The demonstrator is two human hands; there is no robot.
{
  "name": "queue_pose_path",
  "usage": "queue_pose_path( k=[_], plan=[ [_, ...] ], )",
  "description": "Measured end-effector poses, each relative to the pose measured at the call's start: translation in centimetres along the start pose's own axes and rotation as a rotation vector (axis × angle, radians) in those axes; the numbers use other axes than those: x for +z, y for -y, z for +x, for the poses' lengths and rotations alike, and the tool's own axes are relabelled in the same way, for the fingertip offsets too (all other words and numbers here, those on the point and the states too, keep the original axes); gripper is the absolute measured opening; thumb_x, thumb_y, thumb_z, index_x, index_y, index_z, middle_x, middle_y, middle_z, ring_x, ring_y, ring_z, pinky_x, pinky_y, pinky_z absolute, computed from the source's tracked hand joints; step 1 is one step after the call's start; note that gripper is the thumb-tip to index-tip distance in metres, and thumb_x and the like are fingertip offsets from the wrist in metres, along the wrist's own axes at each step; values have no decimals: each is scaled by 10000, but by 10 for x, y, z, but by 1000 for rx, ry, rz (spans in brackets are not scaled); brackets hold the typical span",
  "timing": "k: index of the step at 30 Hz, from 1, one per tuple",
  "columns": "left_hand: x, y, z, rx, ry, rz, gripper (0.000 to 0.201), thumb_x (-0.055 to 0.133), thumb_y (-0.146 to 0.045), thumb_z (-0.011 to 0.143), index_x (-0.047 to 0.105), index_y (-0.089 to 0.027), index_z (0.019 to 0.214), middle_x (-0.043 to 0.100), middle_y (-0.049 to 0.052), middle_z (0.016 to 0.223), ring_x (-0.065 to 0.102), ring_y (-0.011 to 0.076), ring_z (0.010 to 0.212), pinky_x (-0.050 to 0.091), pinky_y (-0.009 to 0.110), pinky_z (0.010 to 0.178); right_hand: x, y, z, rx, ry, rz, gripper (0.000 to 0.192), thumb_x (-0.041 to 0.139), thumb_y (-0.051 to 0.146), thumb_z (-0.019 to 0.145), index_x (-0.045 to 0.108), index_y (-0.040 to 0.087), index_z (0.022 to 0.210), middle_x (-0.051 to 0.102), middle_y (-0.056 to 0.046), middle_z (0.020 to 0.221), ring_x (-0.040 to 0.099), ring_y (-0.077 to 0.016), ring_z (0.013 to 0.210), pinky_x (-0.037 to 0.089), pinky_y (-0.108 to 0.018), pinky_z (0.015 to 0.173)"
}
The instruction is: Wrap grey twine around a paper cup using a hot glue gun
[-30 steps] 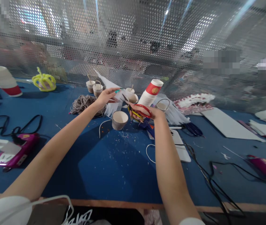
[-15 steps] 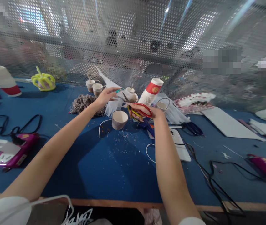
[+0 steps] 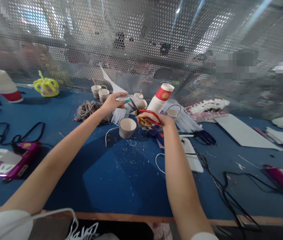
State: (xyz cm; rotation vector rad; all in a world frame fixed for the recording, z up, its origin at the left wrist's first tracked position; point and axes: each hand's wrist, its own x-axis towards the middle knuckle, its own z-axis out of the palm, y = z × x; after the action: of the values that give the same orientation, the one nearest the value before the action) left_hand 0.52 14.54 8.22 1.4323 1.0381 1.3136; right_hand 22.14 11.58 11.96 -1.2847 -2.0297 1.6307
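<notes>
My left hand [image 3: 114,102] pinches a thin white sheer sheet [image 3: 116,115], one pointed corner of which rises behind it. My right hand [image 3: 153,119] grips red-handled scissors [image 3: 150,115], their blades apart and pointing at the sheet by my left fingertips. Something yellow shows under the red handles, too covered to name. A small cup wrapped in grey cord [image 3: 127,128] stands upright on the table below both hands. Left of it lies a heap of grey cord [image 3: 89,110]. Just behind my right hand leans a stack of white and red paper cups [image 3: 161,96].
Small cord-wrapped baskets [image 3: 104,95] stand at the back, before a perforated metal screen [image 3: 141,43]. A white phone [image 3: 191,155] lies by my right forearm, with black cables [image 3: 221,183] beyond. On the left are a magenta power strip [image 3: 16,163] and a yellow pumpkin-shaped craft [image 3: 46,86].
My left fingers have shifted slightly right and down, closer to the scissors. The blades have tilted a little more upright, and the sheet's corner has risen slightly.
</notes>
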Motion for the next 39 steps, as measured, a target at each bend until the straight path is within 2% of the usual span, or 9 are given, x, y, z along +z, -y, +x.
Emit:
queue_pose_path(
  k=[6,13,18,23,28,31,35,39],
  plan=[
    [-1,0,1,6,-9,-55,387,686,-21,785,698,-143,1153,686,102,1258,671,63,651,582,217,710,-1,-4,6,-19,-31,-18,382,600,446,909,590,179,636,529,16,505,413,-80,406,340,-210,359],
    [-1,-1,5,-49,-13,-88,286,558,-87,911,698,-128,1157,719,29,844,633,60,512,592,234,675,-1,-7,8,-29,-37,-21,403,591,484,908,578,183,641,527,17,489,417,-80,393,348,-199,339],
    [-2,2,6,-48,-6,-99,307,580,-117,913,688,-135,1200,700,10,726,658,87,530,592,253,720,-1,-7,10,-31,-46,-22,412,586,514,900,586,193,642,538,12,512,446,-87,412,356,-197,342],
    [-3,0,5,-48,-15,-63,322,572,-118,912,677,-131,1216,736,44,862,682,96,559,598,274,734,-2,-8,11,-26,-42,-23,422,570,523,909,582,193,646,530,14,499,438,-89,416,361,-198,353],
    [0,-6,1,-63,-31,-19,343,567,-64,894,674,-104,1217,738,55,904,671,88,548,598,278,719,-1,-8,11,-29,-37,-15,401,559,503,929,576,192,677,526,22,512,437,-88,421,360,-191,359],
    [2,-7,0,-60,-51,-20,345,579,-34,878,673,-110,1201,725,75,1086,656,56,545,602,277,718,0,-7,9,-28,-36,-11,395,553,486,935,578,190,675,525,23,513,442,-87,422,365,-185,363],
    [1,-5,0,-30,-68,-35,349,587,-42,879,665,-131,1207,669,90,1273,645,27,561,598,248,705,0,-5,8,-23,-37,-12,398,556,496,927,574,200,662,526,19,531,447,-91,427,376,-195,364],
    [0,-1,3,-25,-56,-43,352,588,-50,879,656,-116,1219,666,113,1291,649,29,572,585,205,662,1,-6,9,-34,-39,-21,406,563,528,916,565,216,656,523,7,562,459,-103,459,390,-212,378]
  ],
)
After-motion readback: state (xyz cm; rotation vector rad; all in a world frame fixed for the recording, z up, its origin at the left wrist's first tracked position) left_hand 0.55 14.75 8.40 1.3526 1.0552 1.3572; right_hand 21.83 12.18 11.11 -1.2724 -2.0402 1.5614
